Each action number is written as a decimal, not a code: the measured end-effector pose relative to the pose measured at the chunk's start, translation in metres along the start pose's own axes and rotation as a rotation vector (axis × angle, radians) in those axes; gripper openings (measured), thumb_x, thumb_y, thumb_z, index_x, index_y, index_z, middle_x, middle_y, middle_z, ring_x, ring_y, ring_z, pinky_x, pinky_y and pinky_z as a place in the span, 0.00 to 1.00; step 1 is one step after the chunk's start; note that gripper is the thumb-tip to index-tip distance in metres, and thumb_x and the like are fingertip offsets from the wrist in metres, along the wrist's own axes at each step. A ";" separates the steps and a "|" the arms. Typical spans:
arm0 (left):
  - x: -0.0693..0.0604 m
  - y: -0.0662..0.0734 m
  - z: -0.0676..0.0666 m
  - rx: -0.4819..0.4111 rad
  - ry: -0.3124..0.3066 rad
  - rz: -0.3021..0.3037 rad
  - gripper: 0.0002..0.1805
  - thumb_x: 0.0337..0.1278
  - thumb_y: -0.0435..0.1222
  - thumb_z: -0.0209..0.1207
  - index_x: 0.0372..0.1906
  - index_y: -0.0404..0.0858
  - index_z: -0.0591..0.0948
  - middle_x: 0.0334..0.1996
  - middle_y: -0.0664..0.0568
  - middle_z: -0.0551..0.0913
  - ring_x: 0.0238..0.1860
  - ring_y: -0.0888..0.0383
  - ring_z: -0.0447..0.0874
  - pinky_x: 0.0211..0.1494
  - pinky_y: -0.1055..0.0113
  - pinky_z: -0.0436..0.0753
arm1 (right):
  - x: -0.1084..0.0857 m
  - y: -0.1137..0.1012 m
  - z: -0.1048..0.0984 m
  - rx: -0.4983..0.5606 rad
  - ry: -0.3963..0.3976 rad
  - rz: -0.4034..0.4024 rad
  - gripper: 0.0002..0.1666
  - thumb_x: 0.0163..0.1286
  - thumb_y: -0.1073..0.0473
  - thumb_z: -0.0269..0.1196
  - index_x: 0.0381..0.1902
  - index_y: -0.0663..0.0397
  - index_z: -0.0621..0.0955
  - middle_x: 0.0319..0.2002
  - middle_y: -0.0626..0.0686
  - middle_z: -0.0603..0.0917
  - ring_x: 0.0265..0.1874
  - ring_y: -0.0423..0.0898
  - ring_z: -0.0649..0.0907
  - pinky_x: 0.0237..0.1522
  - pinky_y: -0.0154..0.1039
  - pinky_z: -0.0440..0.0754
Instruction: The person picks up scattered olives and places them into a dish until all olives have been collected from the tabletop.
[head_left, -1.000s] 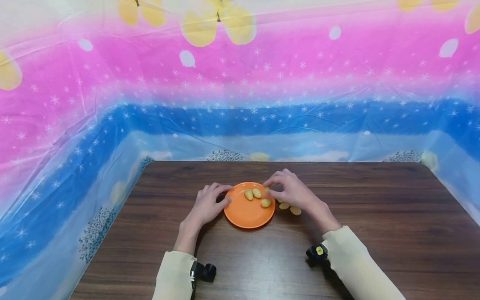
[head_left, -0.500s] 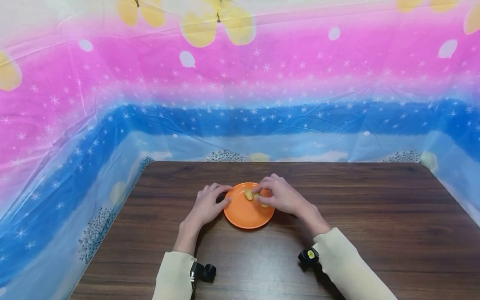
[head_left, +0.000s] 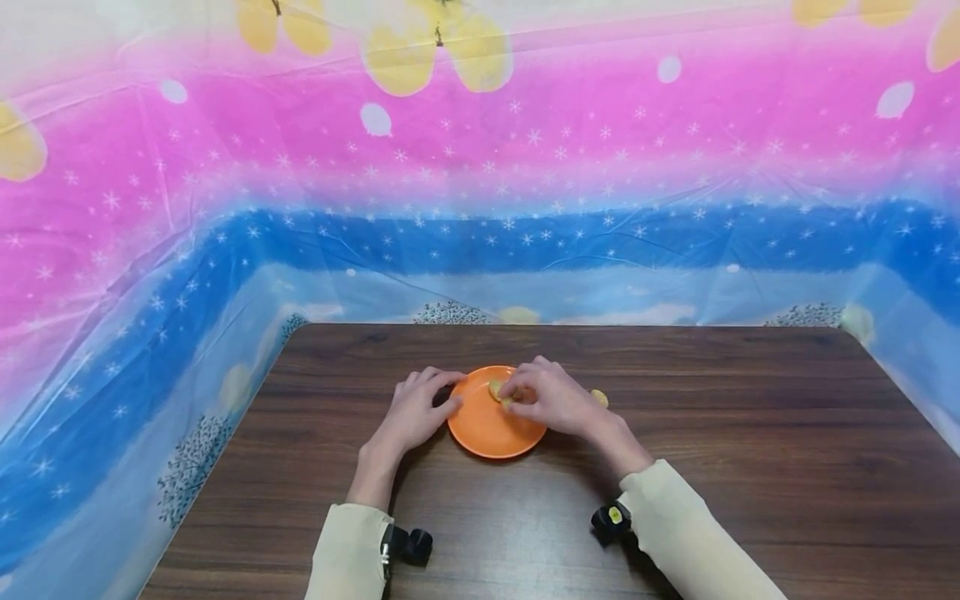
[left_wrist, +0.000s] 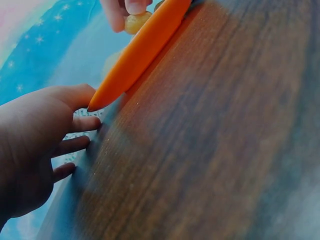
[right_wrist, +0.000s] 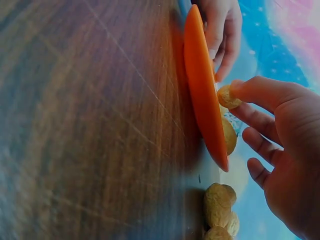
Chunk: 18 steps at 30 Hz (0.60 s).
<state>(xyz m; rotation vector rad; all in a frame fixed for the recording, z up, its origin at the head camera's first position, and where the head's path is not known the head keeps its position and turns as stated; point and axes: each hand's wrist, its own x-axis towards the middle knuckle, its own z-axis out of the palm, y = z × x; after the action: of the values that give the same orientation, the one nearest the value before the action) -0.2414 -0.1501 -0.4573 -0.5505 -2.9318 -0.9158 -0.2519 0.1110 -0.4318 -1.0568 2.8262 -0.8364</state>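
Observation:
An orange plate [head_left: 498,435] lies on the table. My left hand [head_left: 411,410] is at its left rim, thumb and forefinger touching the edge; in the left wrist view its other fingers [left_wrist: 70,145] look nearly straight. My right hand [head_left: 558,398] reaches over the plate's right side. Between thumb and fingertip it pinches a small yellow-brown, wrinkled oval piece [right_wrist: 228,97], resembling dried fruit, just above the plate. Another such piece [head_left: 495,390] sits on the plate, and one more [right_wrist: 229,136] shows behind the rim in the right wrist view. My right hand hides others.
Several similar pieces [right_wrist: 217,205] lie on the table beside the plate's right edge, mostly hidden by my right hand from the head view; one piece [head_left: 599,398] shows past the wrist. Dark wooden table [head_left: 750,467]; a patterned cloth [head_left: 480,242] hangs around its far sides.
My right hand has moved left from the plate's right rim to over the plate, covering pieces visible there before. My left hand has stayed at the left rim.

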 end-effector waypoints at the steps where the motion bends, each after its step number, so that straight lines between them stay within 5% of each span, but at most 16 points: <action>1: 0.000 0.000 0.000 -0.001 0.000 0.000 0.22 0.69 0.48 0.57 0.66 0.52 0.77 0.59 0.51 0.77 0.59 0.50 0.70 0.68 0.46 0.63 | 0.000 0.000 0.001 -0.007 -0.004 -0.003 0.12 0.66 0.53 0.68 0.47 0.44 0.89 0.43 0.42 0.86 0.41 0.43 0.71 0.48 0.44 0.66; 18: 0.001 0.000 0.000 0.003 0.002 -0.005 0.22 0.70 0.48 0.56 0.65 0.52 0.77 0.59 0.51 0.77 0.59 0.49 0.70 0.67 0.46 0.63 | -0.006 -0.002 0.005 -0.040 0.011 -0.001 0.12 0.66 0.55 0.68 0.47 0.45 0.88 0.48 0.44 0.85 0.46 0.45 0.73 0.52 0.48 0.69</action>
<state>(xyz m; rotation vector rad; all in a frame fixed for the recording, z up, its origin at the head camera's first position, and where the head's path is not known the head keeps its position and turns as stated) -0.2420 -0.1498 -0.4578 -0.5421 -2.9332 -0.9116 -0.2454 0.1106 -0.4364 -1.0618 2.8631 -0.7912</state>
